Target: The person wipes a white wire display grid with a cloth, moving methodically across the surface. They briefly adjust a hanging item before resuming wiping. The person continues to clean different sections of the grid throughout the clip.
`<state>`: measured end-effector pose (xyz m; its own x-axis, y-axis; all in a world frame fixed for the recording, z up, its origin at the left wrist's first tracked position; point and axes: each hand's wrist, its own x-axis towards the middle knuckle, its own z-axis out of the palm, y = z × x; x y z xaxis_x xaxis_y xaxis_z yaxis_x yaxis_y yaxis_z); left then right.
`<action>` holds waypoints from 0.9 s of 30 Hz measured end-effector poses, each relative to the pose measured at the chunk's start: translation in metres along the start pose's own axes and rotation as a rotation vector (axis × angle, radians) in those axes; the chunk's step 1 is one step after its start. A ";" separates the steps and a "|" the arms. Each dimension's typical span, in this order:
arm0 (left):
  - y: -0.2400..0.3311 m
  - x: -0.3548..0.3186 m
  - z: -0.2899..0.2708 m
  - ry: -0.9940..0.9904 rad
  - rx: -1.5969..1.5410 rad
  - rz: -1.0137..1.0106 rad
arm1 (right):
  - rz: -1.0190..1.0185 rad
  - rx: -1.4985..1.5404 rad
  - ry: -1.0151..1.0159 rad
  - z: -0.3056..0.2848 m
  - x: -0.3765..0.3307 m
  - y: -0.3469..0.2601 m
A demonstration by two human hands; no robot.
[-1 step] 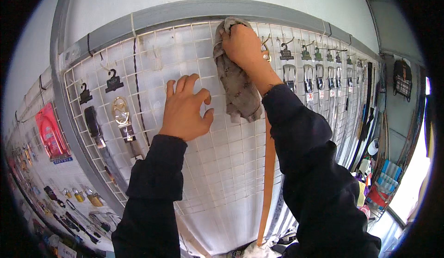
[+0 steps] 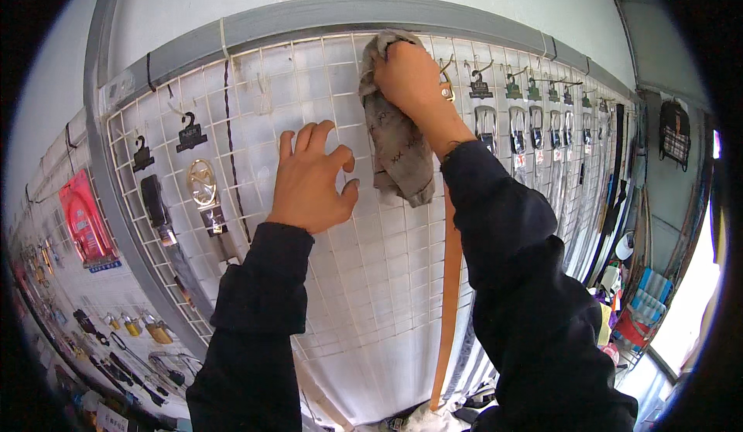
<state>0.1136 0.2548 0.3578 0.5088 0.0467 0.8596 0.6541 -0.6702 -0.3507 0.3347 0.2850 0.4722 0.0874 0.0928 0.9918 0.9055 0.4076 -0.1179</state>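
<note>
One cloth (image 2: 398,149), seemingly light and limp, likely holds best by its bunched top, where the right hand (image 2: 410,76) clenches it, the left hand (image 2: 311,188) empty, fingers spread.

I'm in a shop: plastic-wrapped, silver-buckled belts (image 2: 535,128) hang along the top right edge of this white wire grid (image 2: 371,277).

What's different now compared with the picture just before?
Only the grey cloth visibly changed: its loose lower end has shifted slightly, the bottom edge now slanting down to the right. Nothing was grabbed or released. The right hand still grips it; the left hand and tan strap stayed put.
</note>
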 end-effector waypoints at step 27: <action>-0.003 -0.002 -0.005 -0.016 0.024 -0.009 | 0.158 0.302 0.040 -0.006 -0.014 0.002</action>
<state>0.1081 0.2525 0.3591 0.5116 0.0644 0.8568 0.6716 -0.6520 -0.3520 0.3378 0.2793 0.4583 0.2389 0.1431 0.9605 0.7160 0.6422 -0.2737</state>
